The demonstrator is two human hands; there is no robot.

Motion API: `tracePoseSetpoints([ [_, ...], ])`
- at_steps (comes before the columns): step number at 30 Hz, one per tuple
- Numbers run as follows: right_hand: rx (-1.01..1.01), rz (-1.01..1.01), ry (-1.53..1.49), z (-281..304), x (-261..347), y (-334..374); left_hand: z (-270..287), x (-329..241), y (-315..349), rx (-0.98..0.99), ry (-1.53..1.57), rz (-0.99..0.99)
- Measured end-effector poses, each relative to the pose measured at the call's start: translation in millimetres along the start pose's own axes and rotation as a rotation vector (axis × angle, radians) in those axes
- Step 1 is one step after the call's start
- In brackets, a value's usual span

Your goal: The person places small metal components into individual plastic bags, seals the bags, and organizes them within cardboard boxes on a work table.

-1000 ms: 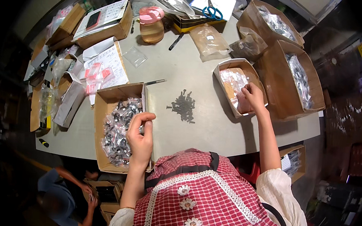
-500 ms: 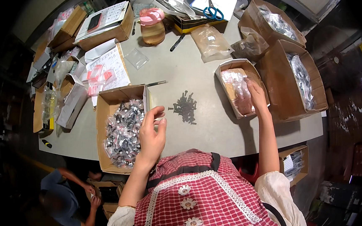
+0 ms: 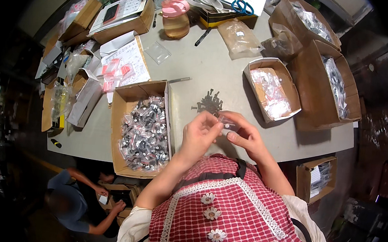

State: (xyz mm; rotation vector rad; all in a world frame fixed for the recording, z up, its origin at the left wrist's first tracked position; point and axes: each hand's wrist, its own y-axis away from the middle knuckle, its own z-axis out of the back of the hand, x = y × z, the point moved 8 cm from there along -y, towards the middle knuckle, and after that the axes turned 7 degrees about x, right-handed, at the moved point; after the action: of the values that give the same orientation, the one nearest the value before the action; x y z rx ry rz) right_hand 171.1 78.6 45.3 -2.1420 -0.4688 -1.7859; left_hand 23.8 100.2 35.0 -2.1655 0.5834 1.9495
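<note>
Close in front of me, my left hand (image 3: 200, 134) and my right hand (image 3: 248, 137) meet over the table's near side. Between their fingertips is a small clear plastic bag (image 3: 228, 123), pinched from both sides. Its contents are hard to make out, though a pale round spot shows on it. Just beyond my fingers lies a loose pile of dark screws (image 3: 210, 101), partly hidden by my left hand. To the right, a small open carton (image 3: 295, 102) holds similar clear little bags (image 3: 268, 88). Left of my hands, a larger carton (image 3: 119, 116) is heaped with filled little bags (image 3: 145, 135).
Tall cartons (image 3: 315, 91) of bagged parts line the right edge. At the back are a pink-lidded jug (image 3: 176, 21), a black marker (image 3: 203, 37) and blue-handled scissors (image 3: 243, 6). Papers (image 3: 125, 60) and boxes crowd the left. Another person (image 3: 69, 197) works at the lower left.
My right hand has come back from the right-hand carton with a small clear bag. My left hand has moved right to meet it, and both now hold the bag. The view has shifted slightly.
</note>
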Motion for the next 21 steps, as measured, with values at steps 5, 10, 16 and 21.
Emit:
tracePoseSetpoints([
  [5, -0.073, -0.171, 0.411, 7, 9, -12, -4, -14, 10, 0.073, -0.462, -0.015],
  [10, -0.005, -0.206, 0.418, 8, 0, -8, 8, -13, 9, -0.032, -0.509, -0.129],
  [16, 0.137, -0.444, 0.243, 4, -19, -1, -2, -21, 11, 0.035, -0.565, -0.165],
  [21, 0.170, -0.398, 0.344, -4, -12, -1, -4, -23, 14, -0.002, -0.538, -0.223],
])
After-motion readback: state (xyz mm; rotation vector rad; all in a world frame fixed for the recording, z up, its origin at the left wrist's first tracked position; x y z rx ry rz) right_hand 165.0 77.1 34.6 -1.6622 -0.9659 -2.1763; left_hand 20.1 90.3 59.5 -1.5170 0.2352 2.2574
